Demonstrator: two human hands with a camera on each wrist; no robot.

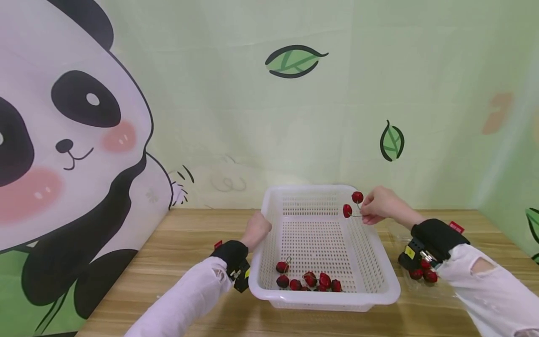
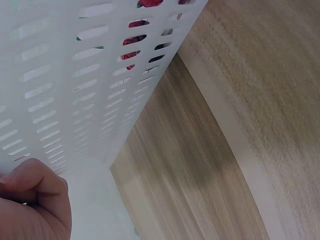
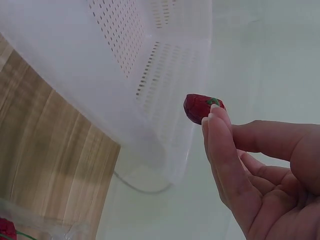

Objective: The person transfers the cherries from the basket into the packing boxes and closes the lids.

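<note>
A white perforated plastic basket (image 1: pixel 320 296) stands on the wooden table, tilted up toward the back wall. My left hand (image 1: pixel 258 229) grips its left rim with curled fingers; in the left wrist view the thumb and finger (image 2: pixel 37 197) bend at the basket's wall. Over the basket's right back corner, my right hand (image 1: pixel 381 206) pinches the thin stems of a pair of red cherries (image 1: pixel 347 210). One cherry (image 3: pixel 200 107) shows at the fingertips in the right wrist view. Several cherries (image 1: pixel 310 279) lie at the near end inside the basket.
Right of the basket, more cherries (image 1: pixel 429 276) lie on clear plastic wrap (image 1: pixel 446 291), partly hidden by my right wrist. Behind the table (image 1: pixel 189 262) hangs a pale green backdrop (image 1: pixel 219 93) with a panda and leaves printed on it.
</note>
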